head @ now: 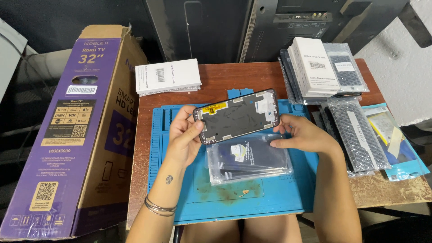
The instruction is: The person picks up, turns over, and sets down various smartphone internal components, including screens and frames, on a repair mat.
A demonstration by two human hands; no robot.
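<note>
Both hands held the phone screen assembly (237,116) by its short ends above the blue silicone work mat (279,198), inner face up, apparently so the dark frame, yellow tape strip and white stickers could be inspected; the left hand (184,137) had its grip closed on the left end, and the right hand (301,134) pinched the right end between thumb and fingers. Directly below lay a stack of clear plastic sleeves (249,159) holding flat dark panels, glossy and wrinkled. White cartons (167,76) and bubble-wrap pouches (355,132) sat on the worn reddish wooden bench (216,74), within easy reach.
</note>
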